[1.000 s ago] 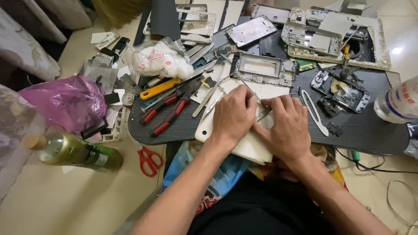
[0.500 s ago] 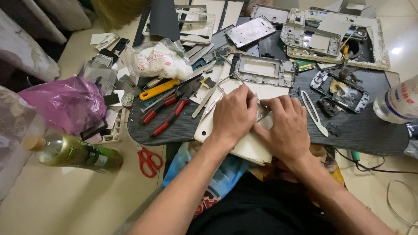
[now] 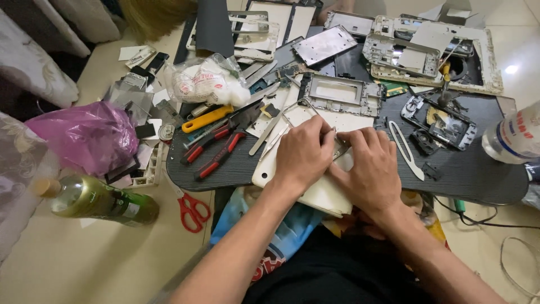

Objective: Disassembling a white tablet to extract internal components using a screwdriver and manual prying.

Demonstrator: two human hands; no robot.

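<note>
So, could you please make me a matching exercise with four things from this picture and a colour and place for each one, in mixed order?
Things:
1. glass bottle
2. scissors
3. plastic bag
4. white tablet shell

Colour and place:
A. purple, crumpled on the floor at the left
B. under both hands on the dark work board
C. green, lying on its side on the floor
D. red handles, on the floor by the board's near edge

Pairs: 1-C, 2-D, 3-A, 4-B
</note>
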